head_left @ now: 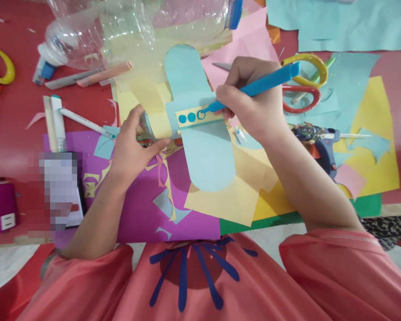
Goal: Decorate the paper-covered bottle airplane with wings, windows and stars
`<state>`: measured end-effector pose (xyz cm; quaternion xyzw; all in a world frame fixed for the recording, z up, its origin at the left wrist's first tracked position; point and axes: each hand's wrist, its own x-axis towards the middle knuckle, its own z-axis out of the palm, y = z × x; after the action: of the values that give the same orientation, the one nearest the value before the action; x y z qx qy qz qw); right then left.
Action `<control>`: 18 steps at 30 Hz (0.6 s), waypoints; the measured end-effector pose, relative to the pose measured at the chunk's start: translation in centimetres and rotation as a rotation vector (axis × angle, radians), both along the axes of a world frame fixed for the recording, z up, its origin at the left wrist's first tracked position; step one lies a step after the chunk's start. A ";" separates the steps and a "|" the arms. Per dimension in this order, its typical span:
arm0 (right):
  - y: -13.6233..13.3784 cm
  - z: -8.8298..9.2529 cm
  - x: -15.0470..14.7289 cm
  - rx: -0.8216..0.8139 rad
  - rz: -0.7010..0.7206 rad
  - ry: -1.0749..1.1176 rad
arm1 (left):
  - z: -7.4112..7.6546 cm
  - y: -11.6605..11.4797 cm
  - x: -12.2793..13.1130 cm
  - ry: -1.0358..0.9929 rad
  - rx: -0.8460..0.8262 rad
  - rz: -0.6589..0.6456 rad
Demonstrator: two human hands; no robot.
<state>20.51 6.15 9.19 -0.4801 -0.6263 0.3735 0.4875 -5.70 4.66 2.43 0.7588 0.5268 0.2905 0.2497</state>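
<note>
A light-blue and cream paper airplane model [209, 156] lies in front of me, with rounded wings reaching up and down. Along its body runs a cream strip [187, 119] with two filled blue dots and a third circle in outline. My right hand [254, 100] grips a blue marker [267, 84], its tip on the strip at the outlined circle. My left hand [133, 145] is wrapped round the model's cream, rolled end [158, 118], thumb below and fingers behind it. Part of those fingers is hidden by the paper.
Clear plastic bottles [120, 35] lie at the back. On the right are scissors [300, 96] with yellow and red handles and a glue gun [324, 142]. Several markers [83, 120] and a phone [63, 187] are at left. Purple paper [137, 214] and scraps cover the near table.
</note>
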 end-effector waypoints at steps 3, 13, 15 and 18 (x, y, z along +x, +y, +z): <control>0.0 -0.3 0.0 0.022 0.017 0.018 | -0.3 0.2 -0.2 -0.017 0.001 -0.036; 0.3 0.2 0.0 -0.051 0.014 -0.212 | -0.6 0.2 -0.5 0.028 0.057 -0.058; 0.3 0.2 0.0 -0.034 0.019 -0.173 | -0.6 0.2 -0.4 0.029 0.074 -0.064; 0.3 -0.1 0.0 -0.013 0.017 0.008 | -0.7 0.2 -0.4 0.027 0.100 -0.065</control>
<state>20.50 6.43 9.06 -0.4764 -0.6262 0.3834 0.4837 -6.09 4.85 1.75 0.7908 0.4902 0.2978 0.2136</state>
